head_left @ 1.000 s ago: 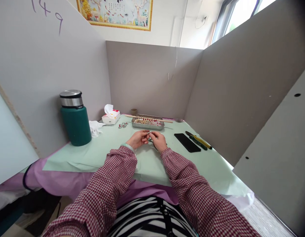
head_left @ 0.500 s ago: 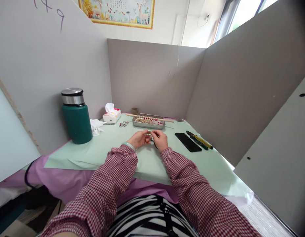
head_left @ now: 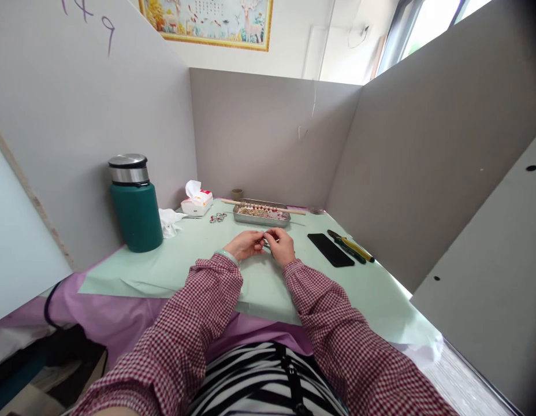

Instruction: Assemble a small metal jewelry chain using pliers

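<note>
My left hand [head_left: 247, 245] and my right hand [head_left: 280, 245] meet over the middle of the table, fingertips touching. Both are closed in a pinch around something small, mostly hidden by the fingers; a dark bit of it shows between them. A pale green bangle [head_left: 227, 256] circles my left wrist. Just beyond the hands stands a metal tray [head_left: 261, 220] of small red and gold beads, with a wooden stick [head_left: 294, 212] carrying red beaded pieces laid across it. Left of the tray lies a small cluster of ring-like beaded pieces [head_left: 218, 218].
A green thermos [head_left: 137, 216] stands at the left, beside crumpled tissue [head_left: 170, 222] and a tissue pack [head_left: 197, 203]. On the right lie a black phone-like slab [head_left: 331, 249] and yellow-and-green pliers [head_left: 352, 247]. A small brown cup [head_left: 237, 194] sits behind the tray. Grey partitions [head_left: 272, 133] enclose the table.
My fingertips have drawn closer together, and the left fingers have curled in more. The dark loop seen under my right hand shows less now. Everything on the table stays put.
</note>
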`<state>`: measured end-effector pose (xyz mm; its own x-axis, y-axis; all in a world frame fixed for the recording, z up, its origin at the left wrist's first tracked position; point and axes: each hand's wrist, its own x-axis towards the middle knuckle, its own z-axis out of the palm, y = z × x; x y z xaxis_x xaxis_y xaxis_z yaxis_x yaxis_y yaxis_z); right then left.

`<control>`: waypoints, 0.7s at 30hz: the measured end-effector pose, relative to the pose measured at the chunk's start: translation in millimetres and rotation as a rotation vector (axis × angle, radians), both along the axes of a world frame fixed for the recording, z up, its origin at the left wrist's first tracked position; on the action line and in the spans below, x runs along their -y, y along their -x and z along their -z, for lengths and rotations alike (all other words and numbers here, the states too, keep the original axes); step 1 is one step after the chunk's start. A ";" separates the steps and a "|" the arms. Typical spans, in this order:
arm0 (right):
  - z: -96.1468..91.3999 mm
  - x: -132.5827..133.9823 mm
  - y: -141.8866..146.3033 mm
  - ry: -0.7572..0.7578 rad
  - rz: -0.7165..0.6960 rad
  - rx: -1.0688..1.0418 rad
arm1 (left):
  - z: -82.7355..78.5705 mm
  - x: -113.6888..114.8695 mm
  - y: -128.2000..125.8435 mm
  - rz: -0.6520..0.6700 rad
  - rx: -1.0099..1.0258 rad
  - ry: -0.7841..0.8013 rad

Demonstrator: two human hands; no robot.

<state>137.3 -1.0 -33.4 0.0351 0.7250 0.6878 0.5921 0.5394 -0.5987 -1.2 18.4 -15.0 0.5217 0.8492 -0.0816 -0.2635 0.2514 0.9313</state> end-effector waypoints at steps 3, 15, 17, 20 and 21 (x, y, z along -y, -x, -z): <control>0.8 -0.7 -0.6 -0.014 0.014 -0.003 | -0.9 0.1 -0.4 0.013 0.007 0.009; 2.7 -3.2 -1.8 -0.060 0.061 -0.023 | -8.3 8.2 -1.5 0.004 0.022 -0.020; 3.3 -4.3 -2.4 -0.068 0.056 -0.032 | -7.1 7.3 -1.5 -0.014 0.007 -0.039; 3.1 -4.7 -2.7 -0.079 0.021 -0.041 | -4.6 5.3 -1.6 -0.047 0.002 -0.072; 2.8 -4.5 -2.6 -0.082 0.007 -0.045 | -4.1 4.9 -1.8 -0.054 0.007 -0.084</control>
